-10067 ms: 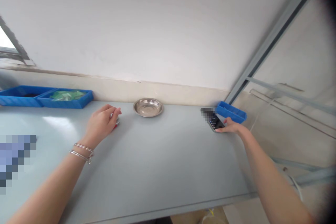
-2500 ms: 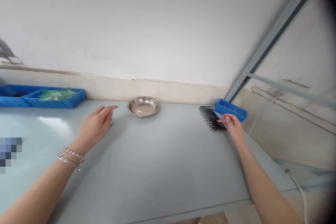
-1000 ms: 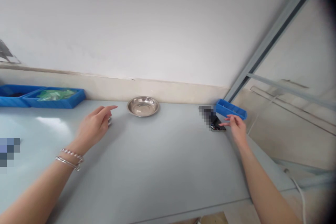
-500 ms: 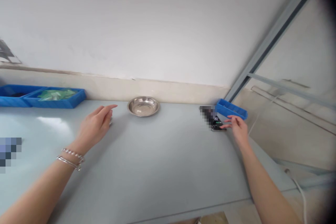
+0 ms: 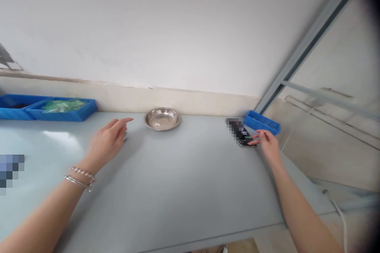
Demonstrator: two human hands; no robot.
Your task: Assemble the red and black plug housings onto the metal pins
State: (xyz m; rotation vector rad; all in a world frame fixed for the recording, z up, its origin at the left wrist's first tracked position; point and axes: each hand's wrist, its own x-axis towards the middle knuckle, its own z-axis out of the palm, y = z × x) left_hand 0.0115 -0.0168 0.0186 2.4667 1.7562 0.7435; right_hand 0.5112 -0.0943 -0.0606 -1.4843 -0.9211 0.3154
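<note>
Though the dark phone [image 5: 245, 138] shows a lit screen, its marks are too small for us to read, and its far end is blurred. We see it lying flat at the far right of the grey table [image 5: 184, 182], just left of the small blue tray [image 5: 262, 123]. Our right hand [image 5: 268, 144] sits just right of its near end, fingers loosely apart, fingertips at the phone's edge, clamped on nothing. The phone's long axis runs from far left to near right. Our left hand [image 5: 107, 144] rests well apart, near the steel bowl [image 5: 162, 118], forefinger out. Whether its curled fingers pinch the small grey thing [image 5: 125, 137] beside them, we cannot tell.
</note>
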